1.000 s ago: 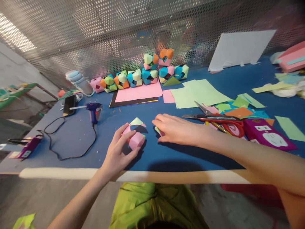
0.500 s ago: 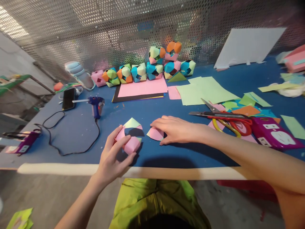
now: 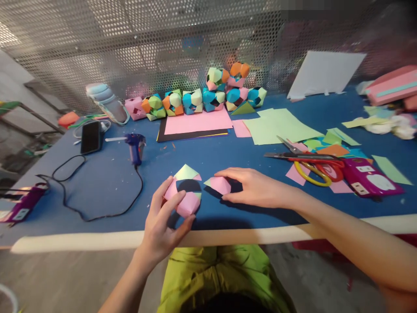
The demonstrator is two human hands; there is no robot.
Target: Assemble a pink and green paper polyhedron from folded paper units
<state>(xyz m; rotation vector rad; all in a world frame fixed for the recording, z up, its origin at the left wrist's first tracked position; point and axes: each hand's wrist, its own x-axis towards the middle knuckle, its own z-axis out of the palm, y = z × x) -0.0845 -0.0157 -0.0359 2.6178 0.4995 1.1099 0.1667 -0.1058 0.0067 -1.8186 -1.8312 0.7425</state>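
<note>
My left hand (image 3: pixel 166 213) is closed round a pink and pale green folded-paper piece (image 3: pixel 188 204), which curves round an open gap on its right side. Its thumb presses the lower edge, and the fingers lie over the left side. A smaller pink folded-paper piece (image 3: pixel 220 185) with a green tip sits just to the right. My right hand (image 3: pixel 252 188) has thumb and fingers on either side of that smaller piece, gripping its right end. The two paper pieces are apart, with a narrow strip of blue table between them.
A blue glue gun (image 3: pixel 135 148) with a trailing cord stands at left, near a phone (image 3: pixel 91 137) and a bottle (image 3: pixel 107 103). Paper balls (image 3: pixel 192 101) line the mesh. Scissors (image 3: pixel 312 174), a purple power strip (image 3: pixel 374 178) and green sheets (image 3: pixel 283 126) lie right.
My right hand's fingers have drawn back toward the right end of the smaller pink piece, showing more of it. My left hand keeps its hold. The view has shifted slightly.
</note>
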